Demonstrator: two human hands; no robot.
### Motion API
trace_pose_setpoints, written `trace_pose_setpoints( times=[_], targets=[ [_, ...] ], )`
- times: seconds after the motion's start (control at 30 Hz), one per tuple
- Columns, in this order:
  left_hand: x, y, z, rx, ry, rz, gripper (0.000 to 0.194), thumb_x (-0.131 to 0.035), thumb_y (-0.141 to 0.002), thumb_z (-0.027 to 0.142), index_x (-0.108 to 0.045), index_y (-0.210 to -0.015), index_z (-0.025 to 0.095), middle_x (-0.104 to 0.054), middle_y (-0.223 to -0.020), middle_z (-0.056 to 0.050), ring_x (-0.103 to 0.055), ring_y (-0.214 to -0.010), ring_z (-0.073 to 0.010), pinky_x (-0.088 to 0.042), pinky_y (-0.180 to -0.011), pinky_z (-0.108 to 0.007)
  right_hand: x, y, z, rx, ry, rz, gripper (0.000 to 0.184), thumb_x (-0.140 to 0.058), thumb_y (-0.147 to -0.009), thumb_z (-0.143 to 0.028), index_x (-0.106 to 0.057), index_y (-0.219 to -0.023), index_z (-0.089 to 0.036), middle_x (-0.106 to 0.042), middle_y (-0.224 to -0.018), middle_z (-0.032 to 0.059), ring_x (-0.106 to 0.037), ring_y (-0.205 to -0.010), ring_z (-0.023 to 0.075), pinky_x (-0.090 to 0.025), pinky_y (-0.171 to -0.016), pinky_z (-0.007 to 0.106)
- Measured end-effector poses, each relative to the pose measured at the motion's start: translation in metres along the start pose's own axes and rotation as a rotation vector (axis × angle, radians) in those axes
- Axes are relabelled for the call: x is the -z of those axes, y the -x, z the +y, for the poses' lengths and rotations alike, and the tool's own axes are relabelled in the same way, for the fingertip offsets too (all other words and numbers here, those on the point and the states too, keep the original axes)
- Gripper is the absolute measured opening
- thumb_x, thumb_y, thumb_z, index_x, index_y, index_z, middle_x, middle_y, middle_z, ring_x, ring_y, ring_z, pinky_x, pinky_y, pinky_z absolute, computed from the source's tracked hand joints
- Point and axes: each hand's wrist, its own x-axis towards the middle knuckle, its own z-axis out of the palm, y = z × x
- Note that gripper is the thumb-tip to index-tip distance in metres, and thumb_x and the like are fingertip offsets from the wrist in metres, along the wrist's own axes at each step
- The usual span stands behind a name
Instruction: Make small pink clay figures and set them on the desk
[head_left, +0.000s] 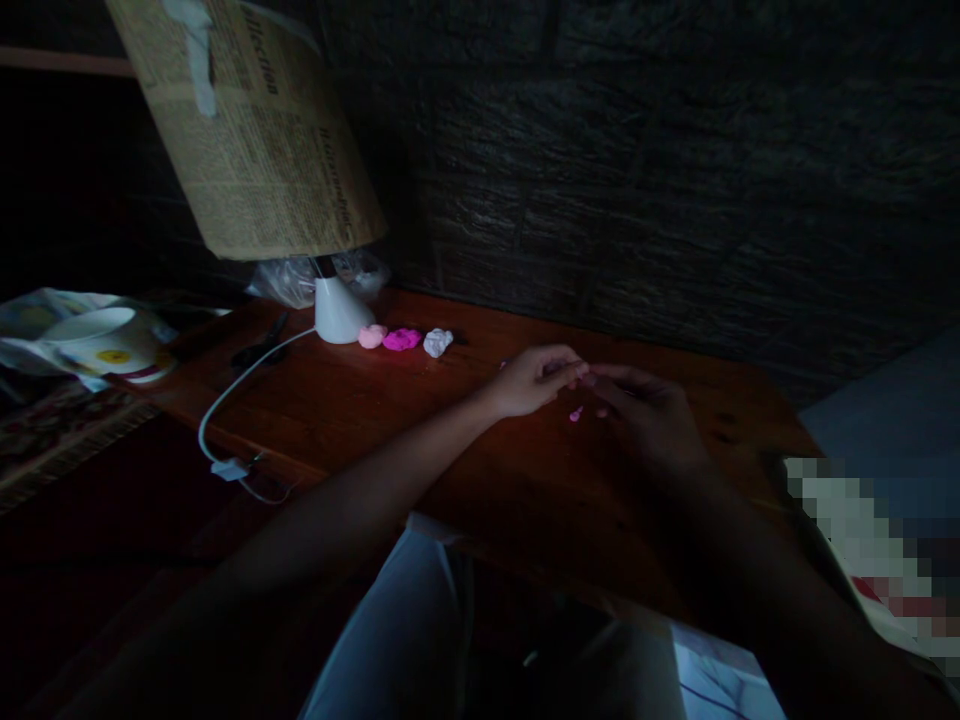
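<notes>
My left hand [534, 380] and my right hand [645, 410] meet fingertip to fingertip over the middle of the wooden table [375, 420]. Both pinch a small pink bit of clay between them. Another tiny pink piece [576, 413] lies on the table just under the fingers. Three lumps of clay sit farther left by the lamp: a pale pink one [371, 336], a magenta one [402, 339] and a white one [437, 342].
A white lamp base [339, 310] with a newspaper-covered shade [251, 130] stands at the table's back left, its white cable [225, 410] trailing off the front edge. A cup [105, 345] sits at far left. A dark wall runs behind.
</notes>
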Motion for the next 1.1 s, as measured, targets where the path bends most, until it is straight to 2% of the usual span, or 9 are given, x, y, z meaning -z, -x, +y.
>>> trace_pose_setpoints(
  times=[0.17,0.27,0.47,0.67,0.8,0.93,1.1],
  targets=[
    [-0.0003,-0.0018,-0.003,0.038,0.099,0.003,0.039,-0.051,-0.1,0.045,-0.066,-0.083,0.014,-0.052,-0.06,0.004,-0.045,-0.051,-0.0069,-0.034,-0.054,-0.024,0.0014,-0.0004,-0.0016,0.022,0.038,0.013,0.035,-0.087,-0.069,-0.052,-0.083,-0.09,-0.025,-0.08,-0.095,0.0062,-0.064,-0.061,0.0144,-0.05,-0.055,0.029],
    [0.0005,-0.0031,-0.0053,0.038,0.132,-0.009,0.042,-0.051,-0.1,0.048,-0.069,-0.086,0.013,-0.049,-0.055,0.004,-0.045,-0.051,-0.0076,-0.032,-0.054,-0.024,0.0024,-0.0007,-0.0011,0.039,0.036,0.035,0.034,-0.086,-0.071,-0.051,-0.083,-0.093,-0.025,-0.08,-0.096,0.0061,-0.065,-0.061,0.0145,-0.052,-0.057,0.03],
    [0.0025,-0.0025,-0.0042,0.005,0.157,-0.058,0.035,-0.065,-0.09,0.047,-0.069,-0.089,0.013,-0.053,-0.059,0.004,-0.046,-0.052,-0.007,-0.033,-0.055,-0.023,0.0019,0.0007,-0.0017,0.091,0.036,0.022,0.035,-0.087,-0.07,-0.051,-0.082,-0.093,-0.025,-0.08,-0.092,0.0046,-0.064,-0.06,0.0137,-0.055,-0.056,0.029],
    [0.003,-0.0025,-0.0059,0.003,0.187,-0.044,0.027,-0.067,-0.09,0.041,-0.07,-0.088,0.014,-0.063,-0.074,0.0,-0.047,-0.055,-0.0059,-0.035,-0.055,-0.023,0.001,0.0024,-0.003,0.129,0.069,-0.021,0.033,-0.084,-0.074,-0.052,-0.081,-0.092,-0.025,-0.08,-0.094,0.0052,-0.068,-0.065,0.0157,-0.058,-0.058,0.031],
    [0.0027,-0.0031,-0.0068,0.023,0.189,-0.033,0.024,-0.067,-0.09,0.037,-0.071,-0.088,0.014,-0.065,-0.076,0.0,-0.048,-0.056,-0.0059,-0.037,-0.056,-0.023,0.0008,0.0018,-0.0026,0.095,0.061,-0.008,0.037,-0.085,-0.072,-0.056,-0.08,-0.091,-0.024,-0.079,-0.094,0.0061,-0.07,-0.068,0.0173,-0.059,-0.058,0.031],
    [0.0031,-0.0032,-0.0058,0.022,0.166,-0.004,0.02,-0.068,-0.089,0.033,-0.07,-0.086,0.014,-0.064,-0.075,0.001,-0.048,-0.055,-0.0054,-0.037,-0.054,-0.023,0.0011,0.0014,-0.0034,0.078,0.034,-0.017,0.038,-0.086,-0.069,-0.056,-0.078,-0.088,-0.023,-0.079,-0.093,0.0051,-0.066,-0.061,0.0136,-0.057,-0.056,0.029],
    [0.0042,-0.0027,-0.0037,0.041,0.156,0.008,0.021,-0.071,-0.088,0.034,-0.07,-0.086,0.013,-0.063,-0.074,0.001,-0.049,-0.055,-0.0058,-0.037,-0.054,-0.023,0.0021,0.0018,-0.0052,0.08,0.053,-0.05,0.036,-0.084,-0.072,-0.053,-0.079,-0.092,-0.023,-0.079,-0.094,0.0047,-0.062,-0.057,0.0114,-0.053,-0.055,0.027]
  ],
)
